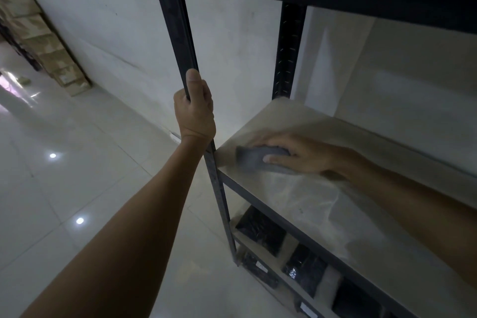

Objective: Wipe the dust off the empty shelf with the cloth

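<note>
Cloth (254, 161) lies flat on the shelf (296, 196) near its front-left corner, right hand (296, 156) fingers curled over it to press. Left hand (196, 108) grips the upright post (180, 33), probably for bracing.

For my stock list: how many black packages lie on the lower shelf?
3 in view: one at the left end, one in the middle, one at the right; more may be hidden.

Cloth (258, 160) partly under the right hand (296, 155) — fingertips hidden, motion-blurred.
</note>
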{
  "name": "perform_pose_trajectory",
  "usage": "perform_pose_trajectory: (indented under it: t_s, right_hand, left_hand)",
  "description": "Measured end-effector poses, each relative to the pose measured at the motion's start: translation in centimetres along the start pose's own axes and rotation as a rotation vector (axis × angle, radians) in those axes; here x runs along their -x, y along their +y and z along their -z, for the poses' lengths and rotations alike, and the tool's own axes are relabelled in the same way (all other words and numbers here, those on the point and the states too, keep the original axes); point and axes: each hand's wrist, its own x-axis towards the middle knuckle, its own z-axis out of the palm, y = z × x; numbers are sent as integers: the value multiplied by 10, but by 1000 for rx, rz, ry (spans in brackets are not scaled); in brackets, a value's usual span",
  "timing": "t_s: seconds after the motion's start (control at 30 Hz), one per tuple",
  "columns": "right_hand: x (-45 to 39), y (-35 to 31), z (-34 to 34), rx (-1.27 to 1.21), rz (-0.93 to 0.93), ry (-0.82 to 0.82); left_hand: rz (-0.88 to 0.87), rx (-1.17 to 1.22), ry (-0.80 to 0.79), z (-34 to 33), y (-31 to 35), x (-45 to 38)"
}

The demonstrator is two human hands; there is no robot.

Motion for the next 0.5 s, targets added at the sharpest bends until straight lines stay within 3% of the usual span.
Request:
perform_pose_trajectory:
  t_s: [0.07,0.13,0.2,0.3,0.4,0.5]
  right_hand:
    - [-13,21,23,-22,-47,116]
    - [-31,57,53,105,-144,305]
    - [-41,89,70,266,-272,370]
    - [-40,107,59,340,-348,360]
    - [-19,78,39,250,-268,319]
    - [13,40,20,157,-161,164]
  left_hand:
    - [-10,-10,-6,1,-2,-1]
    - [-14,-1,-7,1,-3,-1]
    - [-17,-1,-6,0,-2,-1]
    - [-17,5,-7,1,-2,-1]
    - [-14,-7,-12,1,-3,-2]
    - [-16,-2,-15,0,-3,-2]
